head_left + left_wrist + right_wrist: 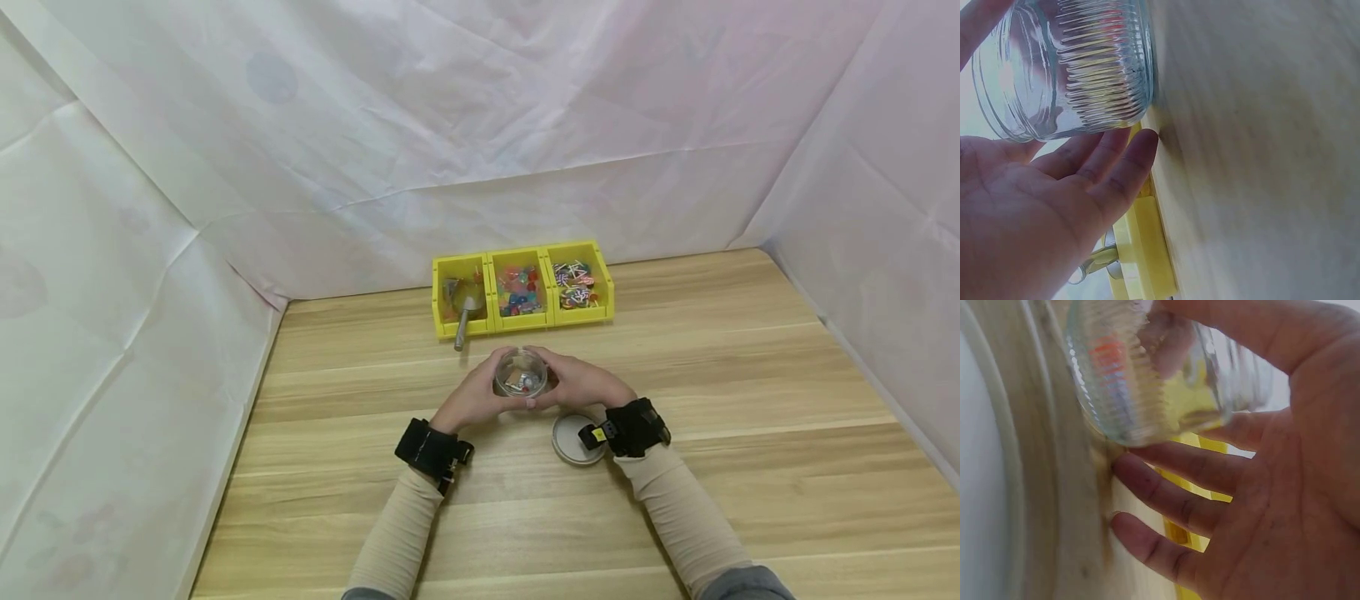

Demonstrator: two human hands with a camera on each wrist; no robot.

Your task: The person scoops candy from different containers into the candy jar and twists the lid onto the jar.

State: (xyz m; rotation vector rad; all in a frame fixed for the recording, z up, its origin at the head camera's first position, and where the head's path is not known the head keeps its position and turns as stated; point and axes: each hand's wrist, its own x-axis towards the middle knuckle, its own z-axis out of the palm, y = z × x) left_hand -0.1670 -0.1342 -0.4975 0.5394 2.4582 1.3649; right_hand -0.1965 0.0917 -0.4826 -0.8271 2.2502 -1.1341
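A ribbed clear glass jar (521, 385) stands in the middle of the table, its mouth uncovered and some small pieces, one of them red, at its bottom. My left hand (476, 396) curls round its left side, thumb at the near side and fingers at the far side. From the right, my right hand (588, 381) holds it likewise, and the thumbs nearly meet in front. In the right wrist view the lower fingers (1154, 547) spread below the jar's wall (1132, 394). Beside the right wrist lies a round lid (567, 442), partly covered by the wrist strap.
Behind the jar stand three joined yellow bins (522, 322). The left one holds a scoop (462, 325) whose handle sticks out over the front edge; colourful wrapped sweets (519, 292) fill the middle one, lollipops (576, 287) the right one. White cloth walls (487, 125) enclose the table.
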